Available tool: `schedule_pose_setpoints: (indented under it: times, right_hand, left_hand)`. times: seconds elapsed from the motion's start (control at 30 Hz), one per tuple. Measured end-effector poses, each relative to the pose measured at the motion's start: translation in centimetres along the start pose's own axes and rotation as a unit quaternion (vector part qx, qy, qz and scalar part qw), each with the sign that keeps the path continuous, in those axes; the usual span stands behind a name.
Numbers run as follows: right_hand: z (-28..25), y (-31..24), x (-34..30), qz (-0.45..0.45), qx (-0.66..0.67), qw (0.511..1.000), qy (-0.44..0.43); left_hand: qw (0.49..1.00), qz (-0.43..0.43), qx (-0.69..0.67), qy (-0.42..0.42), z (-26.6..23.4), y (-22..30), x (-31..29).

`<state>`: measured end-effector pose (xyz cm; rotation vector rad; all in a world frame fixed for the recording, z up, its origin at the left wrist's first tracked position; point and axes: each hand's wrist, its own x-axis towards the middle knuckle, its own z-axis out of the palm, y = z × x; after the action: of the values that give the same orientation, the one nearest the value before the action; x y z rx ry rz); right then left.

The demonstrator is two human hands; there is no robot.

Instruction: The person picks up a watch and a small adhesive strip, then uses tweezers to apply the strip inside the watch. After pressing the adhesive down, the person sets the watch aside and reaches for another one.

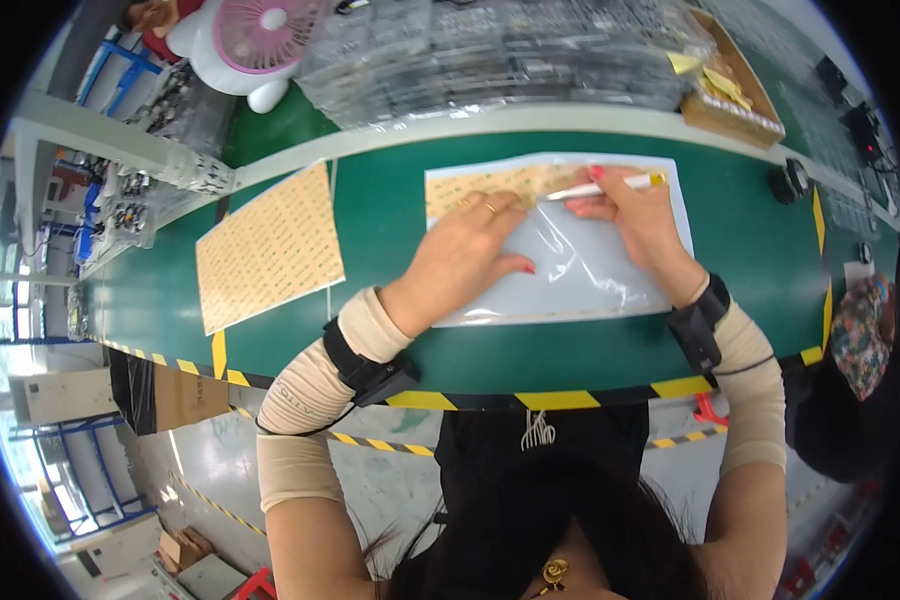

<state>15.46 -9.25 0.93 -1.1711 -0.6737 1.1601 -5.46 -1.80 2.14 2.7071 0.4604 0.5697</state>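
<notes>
The left hand (467, 255) lies palm down, fingers spread flat, on a clear plastic sleeve (570, 270) that covers a white backing sheet (682, 215) on the green belt (390, 215). It grips nothing; it only presses. Its fingertips reach the lower edge of a tan sticker sheet (490, 183) that sits under the plastic at the far left of the sleeve, and part of that sheet is hidden by the fingers. The right hand (638, 222) is curled around a thin white pen-like tool (600, 187) with a yellow end, held almost level just beyond the left fingertips. The tip of the tool is hard to make out against the glare on the plastic, so whether it touches the sticker sheet cannot be told. What the tan sheet carries is too small to read.

Well to the left of the left hand, apart from it, a second tan sheet (268, 247) lies tilted on the belt. Beyond both hands, stacks of clear trays (490, 50) blur into one glossy mass. Beyond and to the right of the right hand stands a cardboard box (732, 95), and a small black object (790, 180) sits just right of the backing sheet. A pink fan (260, 35) is cut off by the upper edge. At the far right, another person's patterned sleeve (858, 335) is only partly in view.
</notes>
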Motion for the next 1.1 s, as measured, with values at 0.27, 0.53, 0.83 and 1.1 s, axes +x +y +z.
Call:
schedule_pose_setpoints:
  times: [0.27,0.53,0.83,1.1]
  right_hand:
    - [-1.9,0.1,0.3,0.035,0.145,0.989,0.020]
    - [-0.8,0.4,0.0,0.045,0.146,0.988,0.017]
    - [-0.6,-0.5,-0.5,0.039,0.112,0.993,0.007]
    - [-0.3,-0.5,0.2,0.038,0.103,0.994,-0.009]
  left_hand:
    - [0.999,0.017,0.010,-0.048,-4.3,-2.0,3.7]
    - [0.912,-0.262,0.269,0.163,-14.8,-16.6,14.0]
    - [0.877,-0.386,0.269,0.099,-13.3,-20.4,17.6]
    - [0.895,-0.355,0.247,0.113,-15.5,-23.1,17.3]
